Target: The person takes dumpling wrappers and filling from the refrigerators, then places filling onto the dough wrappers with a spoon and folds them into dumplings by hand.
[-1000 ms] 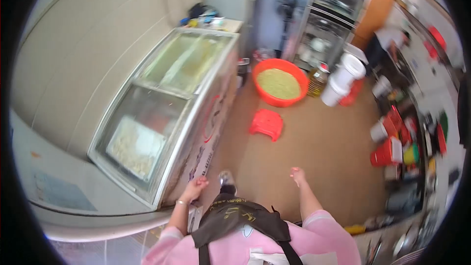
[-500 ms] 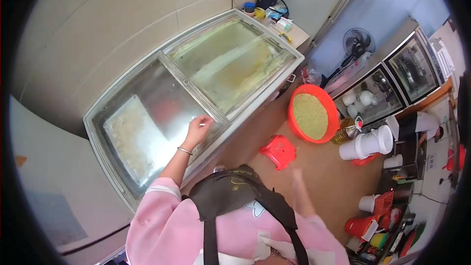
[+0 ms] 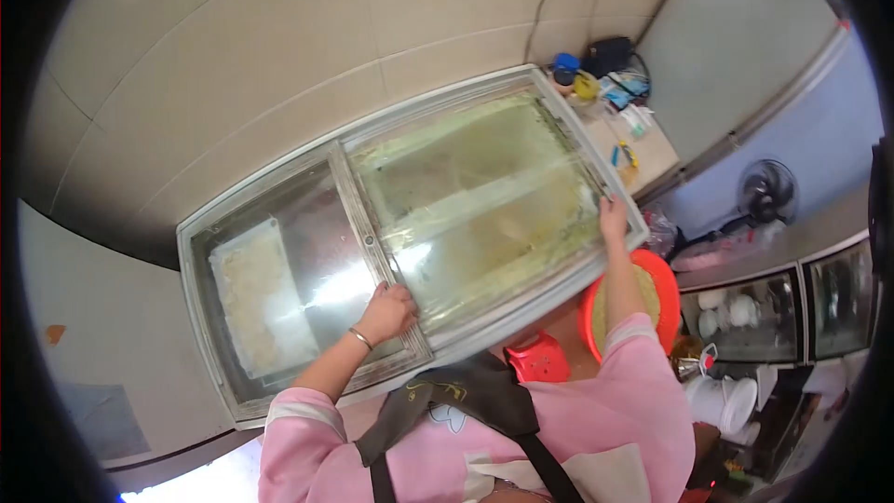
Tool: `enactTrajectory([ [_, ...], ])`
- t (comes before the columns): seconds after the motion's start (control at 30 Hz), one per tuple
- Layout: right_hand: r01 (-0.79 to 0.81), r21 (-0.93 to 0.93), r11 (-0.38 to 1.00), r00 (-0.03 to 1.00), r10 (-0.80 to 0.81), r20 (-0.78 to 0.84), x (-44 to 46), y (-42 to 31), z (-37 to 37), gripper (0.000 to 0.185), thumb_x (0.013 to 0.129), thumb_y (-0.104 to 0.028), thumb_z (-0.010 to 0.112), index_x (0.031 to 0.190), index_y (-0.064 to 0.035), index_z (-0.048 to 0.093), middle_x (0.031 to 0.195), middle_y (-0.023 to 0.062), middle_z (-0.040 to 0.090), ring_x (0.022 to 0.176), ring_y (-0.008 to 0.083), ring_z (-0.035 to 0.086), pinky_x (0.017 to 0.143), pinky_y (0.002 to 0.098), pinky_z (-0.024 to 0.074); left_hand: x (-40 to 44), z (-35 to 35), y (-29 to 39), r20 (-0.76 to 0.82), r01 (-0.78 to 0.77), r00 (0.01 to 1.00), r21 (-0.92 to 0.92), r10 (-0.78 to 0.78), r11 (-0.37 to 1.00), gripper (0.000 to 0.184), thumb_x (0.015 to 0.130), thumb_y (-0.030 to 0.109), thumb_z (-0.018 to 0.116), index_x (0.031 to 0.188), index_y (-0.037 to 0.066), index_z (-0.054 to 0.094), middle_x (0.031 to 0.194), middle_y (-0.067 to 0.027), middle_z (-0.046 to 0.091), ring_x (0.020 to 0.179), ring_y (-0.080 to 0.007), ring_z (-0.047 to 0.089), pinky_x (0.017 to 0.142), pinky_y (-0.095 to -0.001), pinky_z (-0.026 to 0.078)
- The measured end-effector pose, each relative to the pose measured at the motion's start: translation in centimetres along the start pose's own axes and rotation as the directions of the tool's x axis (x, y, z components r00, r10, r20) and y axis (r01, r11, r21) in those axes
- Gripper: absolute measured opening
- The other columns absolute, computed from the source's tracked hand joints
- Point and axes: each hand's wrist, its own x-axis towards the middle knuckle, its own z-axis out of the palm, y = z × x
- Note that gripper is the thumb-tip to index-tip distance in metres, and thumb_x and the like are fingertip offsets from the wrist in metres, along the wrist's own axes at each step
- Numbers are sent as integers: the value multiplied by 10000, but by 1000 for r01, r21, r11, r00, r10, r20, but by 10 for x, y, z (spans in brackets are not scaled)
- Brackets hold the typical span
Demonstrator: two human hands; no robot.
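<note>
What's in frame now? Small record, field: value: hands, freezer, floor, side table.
left hand: curled at the middle bar, grip unclear
right hand: at the outer edge of the right lid, grip unclear
freezer: two glass lids
under left lid: white tray, pale contents unclear
floor: red stool; red tub, partly behind right arm
side table: blue-topped jar, other small items

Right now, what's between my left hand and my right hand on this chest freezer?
In the head view, a cloudy glass panel lies between your left hand and right hand.
</note>
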Motion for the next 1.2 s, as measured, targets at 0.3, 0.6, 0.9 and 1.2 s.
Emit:
enactTrajectory([
  [0.3,-15,-350,937,988,-41,-152,16,5,25,364,876,-332,561,1085,-37,599,1032,213,563,976,383,538,836,475,430,27,-19,5,191,29,981,10,-30,1000,217,716,313,661,749,99,643,865,-59,558,937,-229,498,811,-381,404],
  [0.6,-45,-396,917,963,-65,-261,21,1,28,328,863,-331,588,970,-22,616,907,175,593,864,368,561,744,475,448,25,-19,5,113,42,993,-43,-37,998,171,739,264,646,733,98,607,842,-52,537,909,-222,499,774,-358,421],
  [0.9,4,53,999,1000,-4,-5,-95,-70,32,222,867,-233,595,868,-10,602,824,174,586,821,346,548,735,445,429,28,-16,4,130,42,991,-63,-33,997,151,740,244,641,730,99,604,834,-55,537,905,-231,506,783,-369,424],
  [1.2,-389,590,708,848,25,529,-75,-100,121,249,917,-259,578,967,-21,631,745,39,605,673,104,540,627,258,444,31,-17,15,123,227,969,-102,-214,968,123,724,188,661,762,88,601,864,-68,550,917,-260,518,774,-393,435],
])
